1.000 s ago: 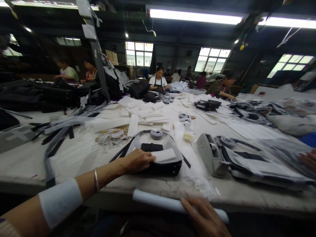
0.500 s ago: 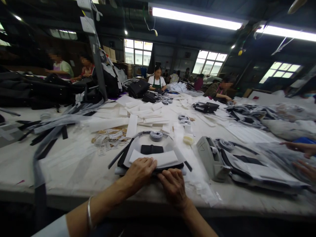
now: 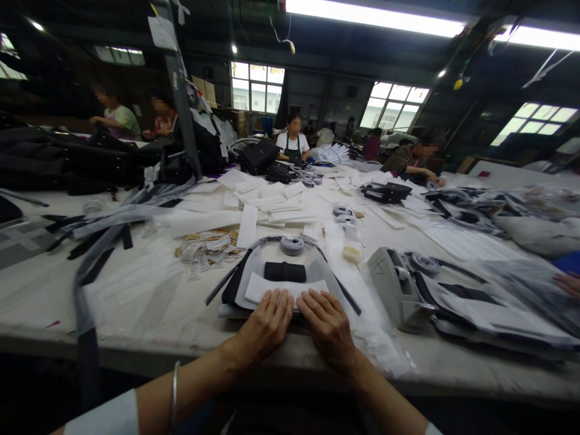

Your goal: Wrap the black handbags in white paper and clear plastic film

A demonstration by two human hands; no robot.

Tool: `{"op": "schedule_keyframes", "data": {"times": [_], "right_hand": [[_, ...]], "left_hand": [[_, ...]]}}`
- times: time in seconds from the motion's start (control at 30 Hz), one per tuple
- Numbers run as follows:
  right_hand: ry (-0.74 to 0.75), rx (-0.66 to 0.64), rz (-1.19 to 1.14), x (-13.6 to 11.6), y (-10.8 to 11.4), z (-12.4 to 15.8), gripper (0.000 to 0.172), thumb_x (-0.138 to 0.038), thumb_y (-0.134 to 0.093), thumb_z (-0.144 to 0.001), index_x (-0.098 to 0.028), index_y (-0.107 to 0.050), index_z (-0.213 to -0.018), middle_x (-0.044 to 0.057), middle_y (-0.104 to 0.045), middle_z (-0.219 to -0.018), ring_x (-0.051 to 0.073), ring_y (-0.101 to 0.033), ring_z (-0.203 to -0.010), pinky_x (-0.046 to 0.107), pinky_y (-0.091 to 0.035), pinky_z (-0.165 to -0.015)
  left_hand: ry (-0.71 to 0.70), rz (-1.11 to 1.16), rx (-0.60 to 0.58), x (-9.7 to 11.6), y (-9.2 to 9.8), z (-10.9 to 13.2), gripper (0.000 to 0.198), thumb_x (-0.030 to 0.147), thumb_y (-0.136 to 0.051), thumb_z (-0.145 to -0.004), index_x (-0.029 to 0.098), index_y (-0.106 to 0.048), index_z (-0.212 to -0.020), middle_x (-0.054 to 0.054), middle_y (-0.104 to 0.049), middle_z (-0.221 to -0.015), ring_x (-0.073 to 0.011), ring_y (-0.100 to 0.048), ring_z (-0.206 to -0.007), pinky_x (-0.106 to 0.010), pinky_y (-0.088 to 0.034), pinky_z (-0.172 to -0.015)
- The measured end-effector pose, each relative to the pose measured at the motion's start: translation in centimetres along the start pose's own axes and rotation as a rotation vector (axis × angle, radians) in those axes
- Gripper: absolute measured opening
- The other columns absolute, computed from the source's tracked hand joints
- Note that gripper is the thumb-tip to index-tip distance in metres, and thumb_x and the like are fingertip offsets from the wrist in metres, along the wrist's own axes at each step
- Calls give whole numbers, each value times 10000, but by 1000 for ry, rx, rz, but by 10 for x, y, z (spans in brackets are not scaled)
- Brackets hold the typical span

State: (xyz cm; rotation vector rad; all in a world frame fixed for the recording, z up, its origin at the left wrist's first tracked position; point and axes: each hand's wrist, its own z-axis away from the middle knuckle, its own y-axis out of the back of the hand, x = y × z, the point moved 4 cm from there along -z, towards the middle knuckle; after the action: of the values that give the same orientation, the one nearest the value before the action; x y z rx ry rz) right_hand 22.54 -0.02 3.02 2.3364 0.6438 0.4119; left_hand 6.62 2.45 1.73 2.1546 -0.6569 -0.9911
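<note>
A flat black bag piece (image 3: 231,287) lies at the near table edge, wrapped in clear plastic. On it sit a white paper sheet (image 3: 272,287), a small black pad (image 3: 285,272) and a grey tape roll (image 3: 292,244). My left hand (image 3: 267,324) lies flat on the near end of the white sheet, fingers stretched out. My right hand (image 3: 328,326) rests flat beside it, also spread, nearly touching the left.
A grey tape dispenser (image 3: 395,287) stands right of the hands, with bagged black pieces (image 3: 480,308) behind it. Paper tags (image 3: 206,246), white sheets (image 3: 267,208) and black straps (image 3: 97,241) cover the long table (image 3: 453,362). Several people work at the far end; another person's hand (image 3: 567,283) shows at right.
My right hand came up from below the table edge onto the bag piece. Both hands went from gripping its near edge to lying flat on the white sheet.
</note>
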Motion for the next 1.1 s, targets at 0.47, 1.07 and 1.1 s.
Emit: {"op": "schedule_keyframes", "data": {"times": [0.47,1.07,1.1], "right_hand": [[-35,-60,131,-5,-5,-19,456,-326,-522,-950,-102,-537,-1348,149,-623,-1333,316,-513,-1274,494,-263,-1150],[33,9,67,-3,-7,-73,279,-108,-364,-987,-104,-607,-1123,119,-718,-1058,231,-655,-976,392,-510,-884],[33,29,27,-6,1,-73,276,-110,-375,-987,-110,-604,-1140,113,-718,-1091,229,-652,-1021,396,-500,-926]], "left_hand": [[-94,56,-34,-38,12,-25,342,89,-424,-939,39,-522,-1262,-192,-652,-1195,-264,-654,-1050,-379,-516,-889],[89,48,279,-61,-2,-17,384,73,-355,-949,115,-583,-1255,-135,-680,-1209,-238,-654,-1022,-372,-477,-912],[89,75,303,-64,-1,-15,382,72,-360,-949,121,-585,-1254,-129,-684,-1203,-231,-655,-1024,-365,-476,-915]]}}
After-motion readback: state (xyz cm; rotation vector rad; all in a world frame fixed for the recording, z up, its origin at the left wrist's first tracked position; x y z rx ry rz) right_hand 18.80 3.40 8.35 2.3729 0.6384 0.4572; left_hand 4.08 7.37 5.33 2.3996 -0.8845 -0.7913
